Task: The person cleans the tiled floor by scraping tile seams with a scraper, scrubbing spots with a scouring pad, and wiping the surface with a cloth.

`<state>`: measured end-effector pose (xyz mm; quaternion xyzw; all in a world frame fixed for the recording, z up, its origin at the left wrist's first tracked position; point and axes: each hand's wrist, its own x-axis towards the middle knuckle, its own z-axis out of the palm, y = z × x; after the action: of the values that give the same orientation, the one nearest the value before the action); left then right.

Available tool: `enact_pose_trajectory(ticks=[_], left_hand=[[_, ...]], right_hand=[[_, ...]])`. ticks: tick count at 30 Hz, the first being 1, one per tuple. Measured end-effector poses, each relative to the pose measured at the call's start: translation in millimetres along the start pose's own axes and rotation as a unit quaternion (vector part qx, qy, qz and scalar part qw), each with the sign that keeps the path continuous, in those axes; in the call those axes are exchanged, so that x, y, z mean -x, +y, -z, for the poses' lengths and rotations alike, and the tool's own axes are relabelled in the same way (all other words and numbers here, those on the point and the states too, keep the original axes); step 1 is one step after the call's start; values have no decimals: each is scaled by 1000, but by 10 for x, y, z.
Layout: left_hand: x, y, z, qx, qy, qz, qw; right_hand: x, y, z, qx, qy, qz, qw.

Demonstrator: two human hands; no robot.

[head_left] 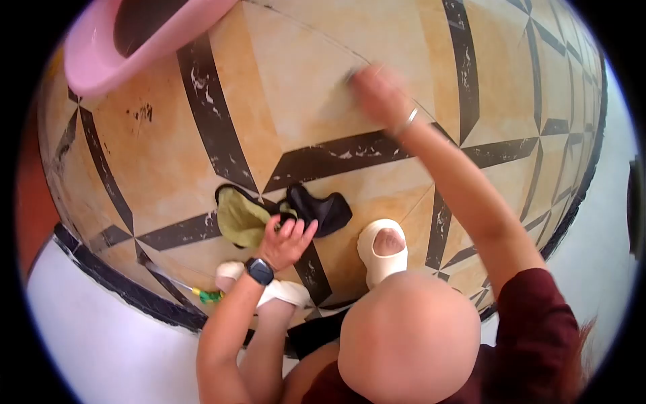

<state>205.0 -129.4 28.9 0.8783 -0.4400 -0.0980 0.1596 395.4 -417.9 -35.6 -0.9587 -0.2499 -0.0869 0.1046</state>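
My left hand (289,244), with a dark watch on the wrist, is low over the floor with its fingers curled onto a soft black and olive-green fabric item. Its olive-green part (241,219) has a black edge and lies left of the fingers; the black part (326,213) bunches up to their right. My right hand (380,97), wearing a silver bracelet, is stretched out far ahead above the tiles. It is smeared by motion and looks closed, with something small and dark at the fingertips that I cannot make out.
A pink plastic basin-like container (101,64) stands at the upper left. A tool with a green and yellow handle (207,295) and thin shaft lies beside my left foot. My feet wear cream slippers (383,259). Dark smudges (141,112) mark the patterned tile floor (309,74).
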Motion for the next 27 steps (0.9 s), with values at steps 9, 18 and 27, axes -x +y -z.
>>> enact_pose_trajectory(ticks=[9,18,27], left_hand=[[-127,-47,-93,-29,-60,-76,995],[-215,20,-45,17,-117,-66,991],[-1403,552,-501,96,24,-31,995]], right_hand=[[309,-168,153,-87,-24,50,995],[139,-290,333,-49,-186,23,981],[121,-709,712,-307,104,-337,884]])
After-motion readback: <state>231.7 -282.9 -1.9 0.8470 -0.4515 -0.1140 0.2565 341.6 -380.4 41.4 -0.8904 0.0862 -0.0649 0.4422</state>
